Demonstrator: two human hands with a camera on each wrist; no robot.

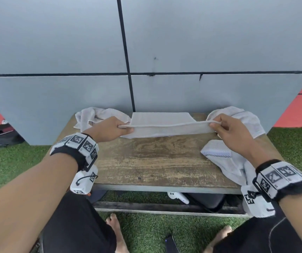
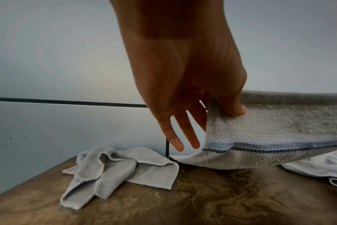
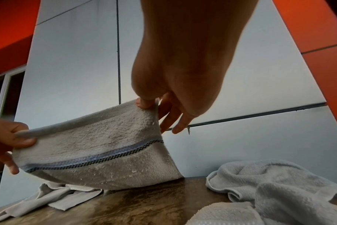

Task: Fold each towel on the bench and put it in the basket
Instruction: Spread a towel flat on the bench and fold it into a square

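Both hands' fingers [image 1: 126, 127] pinch the towel's [image 1: 164, 127] raised edge (far part on bench [image 1: 155, 161])

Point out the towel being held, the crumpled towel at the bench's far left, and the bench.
held towel [image 1: 164, 129], head view, its near face
crumpled towel [image 2: 113, 169], left wrist view, its middle folds
bench [image 1: 146, 161], head view, bare wooden top

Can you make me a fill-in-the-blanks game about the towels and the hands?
1. Both hands pinch the same ____ between them.
2. The left hand and the right hand hold it above the wooden ____.
3. The crumpled towel at the far left lies nearest the ____ hand.
4. The held towel has a blue and black ____ running along it.

Missing words: towel; bench; left; stripe
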